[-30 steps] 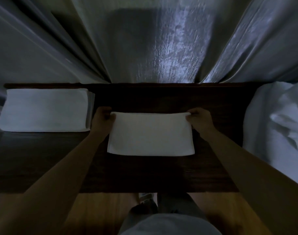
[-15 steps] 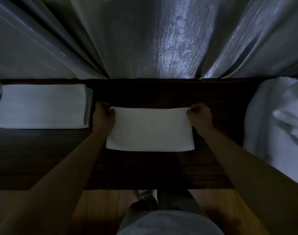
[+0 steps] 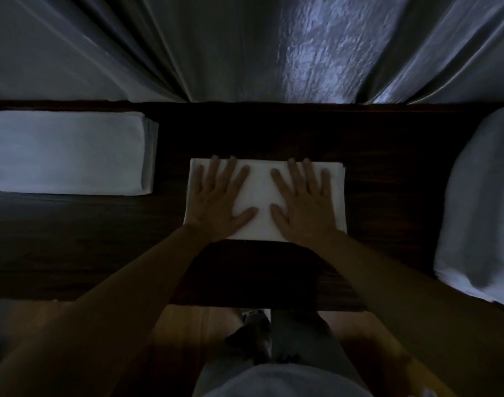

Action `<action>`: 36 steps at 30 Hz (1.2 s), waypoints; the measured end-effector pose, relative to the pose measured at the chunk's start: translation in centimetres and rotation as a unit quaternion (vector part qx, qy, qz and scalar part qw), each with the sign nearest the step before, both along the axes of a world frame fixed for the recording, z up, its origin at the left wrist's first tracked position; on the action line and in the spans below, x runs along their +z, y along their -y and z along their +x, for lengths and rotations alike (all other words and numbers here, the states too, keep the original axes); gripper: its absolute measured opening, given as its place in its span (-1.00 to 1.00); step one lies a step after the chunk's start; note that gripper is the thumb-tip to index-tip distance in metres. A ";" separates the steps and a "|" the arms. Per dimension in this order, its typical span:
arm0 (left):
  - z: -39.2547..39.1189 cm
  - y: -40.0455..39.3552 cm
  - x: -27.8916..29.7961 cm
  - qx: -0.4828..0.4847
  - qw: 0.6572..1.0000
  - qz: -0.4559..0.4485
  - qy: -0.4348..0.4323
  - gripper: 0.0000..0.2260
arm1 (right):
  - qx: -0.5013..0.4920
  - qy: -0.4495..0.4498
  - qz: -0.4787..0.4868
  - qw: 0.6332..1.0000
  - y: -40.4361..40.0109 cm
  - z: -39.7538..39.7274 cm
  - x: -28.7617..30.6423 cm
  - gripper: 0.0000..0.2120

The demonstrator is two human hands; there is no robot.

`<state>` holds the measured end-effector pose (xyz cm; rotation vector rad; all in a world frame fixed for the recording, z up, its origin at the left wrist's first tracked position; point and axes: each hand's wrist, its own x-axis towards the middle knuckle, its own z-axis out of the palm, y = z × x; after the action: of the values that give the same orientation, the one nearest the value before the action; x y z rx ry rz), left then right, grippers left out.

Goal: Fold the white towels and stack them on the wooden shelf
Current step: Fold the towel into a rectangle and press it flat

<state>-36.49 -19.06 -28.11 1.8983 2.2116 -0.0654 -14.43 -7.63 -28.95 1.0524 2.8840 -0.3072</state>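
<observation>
A folded white towel [image 3: 262, 193] lies in the middle of the dark wooden shelf [image 3: 388, 167]. My left hand [image 3: 219, 202] rests flat on its left half, fingers spread. On the right half my right hand [image 3: 305, 204] lies flat the same way. Neither hand grips anything. A stack of folded white towels [image 3: 67, 151] sits at the shelf's left end. A heap of unfolded white towels [image 3: 480, 202] lies at the right end.
Grey curtains [image 3: 245, 47] hang right behind the shelf's back edge. Below the shelf's front edge I see a wooden floor [image 3: 187, 325] and my legs and foot [image 3: 256, 339]. Dark bare wood shows between the towel and each pile.
Both hands let go of the towel's far corners and now press flat on top of it. The towel has a further fold, so it is shallower and thicker.
</observation>
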 end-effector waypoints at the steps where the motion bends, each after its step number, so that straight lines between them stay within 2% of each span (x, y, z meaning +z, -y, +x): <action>1: -1.1 0.3 -0.1 0.027 1.000 0.002 0.000 -0.17 | -0.024 0.009 0.011 1.000 -0.6 0.6 -0.1 -0.28; 4: -2.9 0.9 0.4 0.085 0.996 -0.012 0.012 -0.20 | -0.100 0.035 0.021 0.994 -1.7 2.1 0.2 -0.28; 7: -3.1 0.3 1.5 0.076 0.997 -0.021 0.010 -0.25 | -0.100 0.049 0.013 0.994 -2.6 2.6 1.4 -0.31; 11: -5.4 -2.2 3.3 0.065 0.998 -0.021 -0.015 -0.54 | -0.105 0.009 -0.017 0.994 -5.6 2.0 4.1 -0.43; 14: -7.8 -4.6 4.6 0.058 0.994 -0.096 0.007 -0.59 | -0.150 0.028 -0.122 0.981 -9.1 1.3 5.6 -0.56; 17: -9.5 -6.6 5.5 0.051 0.981 -0.182 0.045 -0.59 | -0.139 0.126 -0.261 0.947 -12.4 0.4 6.9 -0.55; 21: -10.4 -7.2 6.3 0.041 0.963 -0.242 0.109 -0.61 | -0.135 0.138 -0.321 0.927 -13.9 0.1 7.5 -0.67; 25: -11.0 -5.7 8.0 0.041 0.967 -0.199 0.155 -0.69 | -0.111 0.124 -0.293 0.942 -13.0 0.5 9.4 -0.69; 30: -11.5 -1.8 11.9 0.027 0.980 -0.122 0.155 -0.75 | -0.062 0.096 -0.226 0.967 -10.2 1.5 14.1 -0.68; 36: -12.0 4.5 17.9 0.033 0.989 -0.023 0.143 -0.82 | -0.080 -0.028 -0.176 0.981 -5.4 2.3 20.2 -0.84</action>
<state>-48.52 -23.56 -10.24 1.6886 2.0589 0.1563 -12.10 -2.19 -8.72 1.2190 2.6502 -0.8323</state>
